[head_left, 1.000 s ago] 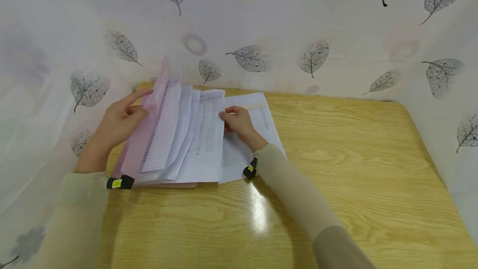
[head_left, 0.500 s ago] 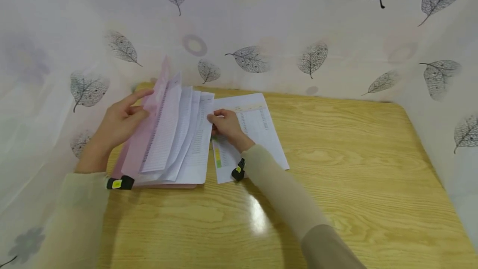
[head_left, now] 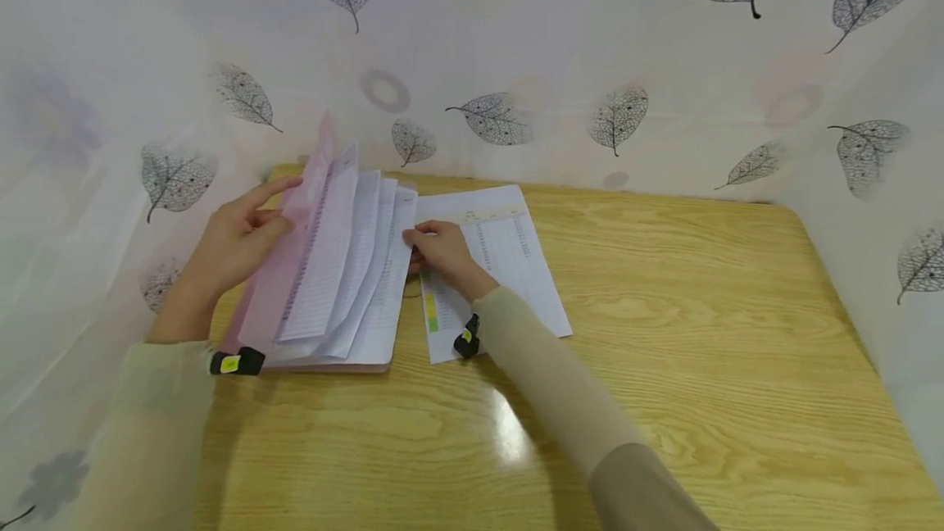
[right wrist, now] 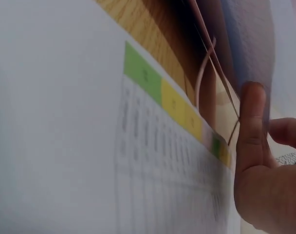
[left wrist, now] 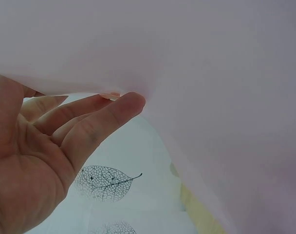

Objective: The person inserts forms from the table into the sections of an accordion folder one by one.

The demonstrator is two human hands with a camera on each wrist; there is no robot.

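A pink translucent folder lies partly open at the left, its cover and several printed sheets fanned upward. My left hand holds the raised cover near its edge, and in the left wrist view the thumb tip dents the pink cover. At the folder's right side my right hand pinches the right edge of a printed sheet of paper; thumb and fingers lie on its two faces in the right wrist view. Most of that sheet is hidden under the fanned pages.
A loose printed sheet with green and yellow cells lies under my right forearm. A thin cord shows beside the folder. The wooden table meets leaf-patterned cloth at the back and sides.
My right hand has moved left with the pinched sheet, which now lies level with the folder's right edge. The loose sheet's coloured left edge is uncovered. My left hand has stayed in place.
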